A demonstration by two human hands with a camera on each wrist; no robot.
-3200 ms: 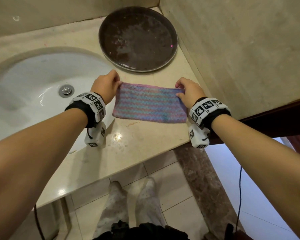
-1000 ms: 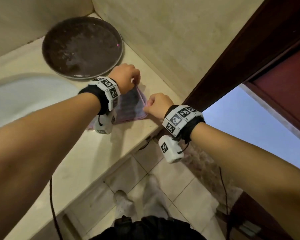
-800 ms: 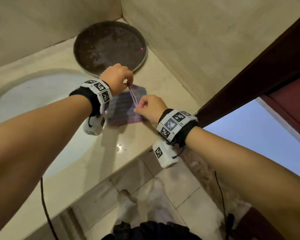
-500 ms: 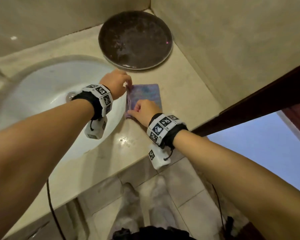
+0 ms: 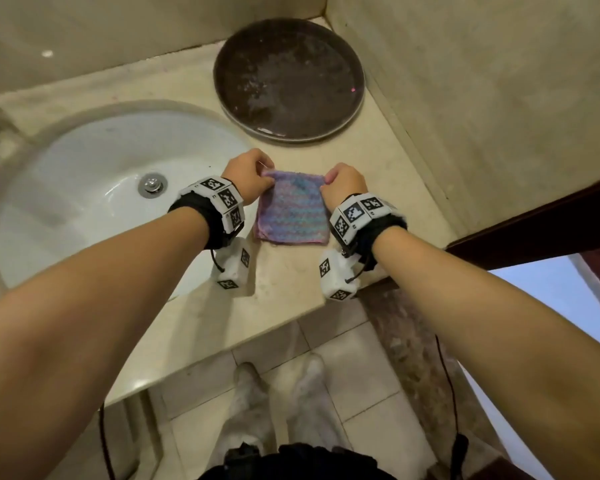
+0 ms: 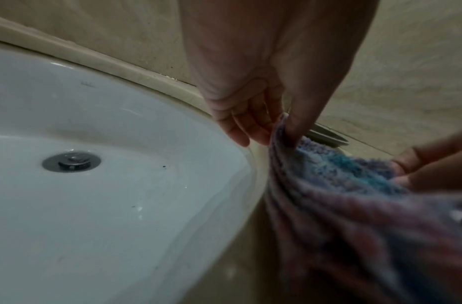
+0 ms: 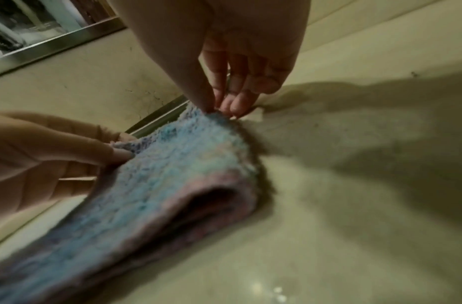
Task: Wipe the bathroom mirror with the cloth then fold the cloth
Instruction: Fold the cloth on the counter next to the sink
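Fuzzy pink-and-blue striped cloth (image 5: 291, 211) lies folded to approx a square on the beige stone counter (image 5: 291, 271), btwn white sink (image 5: 84, 202) & wall. Left hand (image 5: 248, 174) & right hand (image 5: 343, 183) each pinch a far corner. Wiping prob. done; mirror unseen. Left: maybe one more fold.

Pink, purple and blue striped cloth (image 5: 292, 213); white sink (image 5: 84, 209); dark brown tray (image 5: 288, 77)

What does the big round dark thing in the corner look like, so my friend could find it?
Start at the white sink in the beige counter. Look past the striped cloth towards the back corner where the two walls meet. There lies a round tray, flat, dark brown and speckled, the only dark thing on the counter.
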